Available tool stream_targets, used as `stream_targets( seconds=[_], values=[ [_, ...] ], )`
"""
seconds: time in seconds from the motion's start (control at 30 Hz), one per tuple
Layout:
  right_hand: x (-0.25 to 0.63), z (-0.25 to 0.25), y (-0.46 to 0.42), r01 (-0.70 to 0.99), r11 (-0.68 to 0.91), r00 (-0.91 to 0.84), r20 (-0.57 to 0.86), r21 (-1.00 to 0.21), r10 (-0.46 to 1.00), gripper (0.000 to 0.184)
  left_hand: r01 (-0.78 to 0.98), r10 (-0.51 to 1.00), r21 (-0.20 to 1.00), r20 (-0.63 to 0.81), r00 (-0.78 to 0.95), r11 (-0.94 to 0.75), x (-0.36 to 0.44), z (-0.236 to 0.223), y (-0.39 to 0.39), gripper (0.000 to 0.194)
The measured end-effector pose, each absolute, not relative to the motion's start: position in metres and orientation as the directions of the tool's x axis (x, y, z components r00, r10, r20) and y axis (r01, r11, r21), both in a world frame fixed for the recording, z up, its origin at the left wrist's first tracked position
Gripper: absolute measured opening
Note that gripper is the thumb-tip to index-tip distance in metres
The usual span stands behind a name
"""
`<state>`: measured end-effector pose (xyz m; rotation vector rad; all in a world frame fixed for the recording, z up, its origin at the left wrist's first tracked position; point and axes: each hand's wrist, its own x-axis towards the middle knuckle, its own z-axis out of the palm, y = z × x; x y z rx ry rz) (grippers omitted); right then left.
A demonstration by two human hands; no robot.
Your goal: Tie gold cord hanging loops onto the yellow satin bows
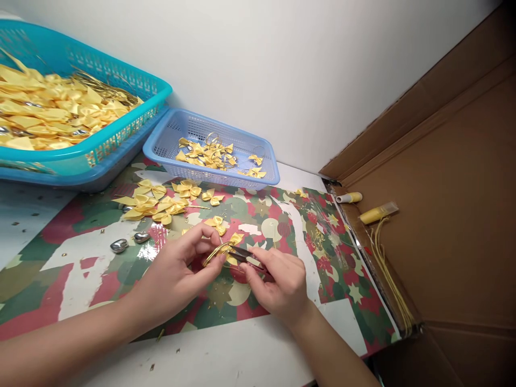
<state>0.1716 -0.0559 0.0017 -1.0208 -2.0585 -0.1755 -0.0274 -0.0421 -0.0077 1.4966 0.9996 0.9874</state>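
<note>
1. The sheet [226,298] lies on the desk [217,352].
2. Over it, the left hand [177,277] is at 9 o'clock and the right hand [282,277] at 3 o'clock, a bow [236,238] between them.
3. From that bow, the small basket [242,180] stands at 12 o'clock, more bows [209,156] inside, the wall [250,59] behind.
4. The large basket [133,126], full of bows, stands towards 10 o'clock.
5. Loose bows [168,205] lie before the baskets at 10 o'clock.
6. Two hearts [119,245] lie at 9 o'clock.
7. Two tubes [373,215] lie near 2 o'clock, cords [393,285] at 3, beside cardboard [451,215].

Left fingers [208,273] partly hide the gold wire [216,251]
</note>
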Motion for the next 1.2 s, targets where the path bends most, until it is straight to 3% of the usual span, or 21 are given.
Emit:
stream_targets(
  seconds=[0.43, 1.2],
  values=[
    [0.1704, 0.0051, -0.0596, 0.748, 0.652, -0.415, 0.682, -0.120, 0.602, 0.015, 0.104, 0.944, 0.987, 0.081, 0.320, -0.120, -0.0272, -0.0086, -0.0418, 0.015],
    [0.1701, 0.0032, -0.0590, 0.768, 0.629, -0.415, 0.651, -0.125, 0.636, 0.020, 0.157, 0.950, 0.981, 0.065, 0.307, -0.118, -0.0256, -0.0102, -0.0413, 0.017]
  ],
)
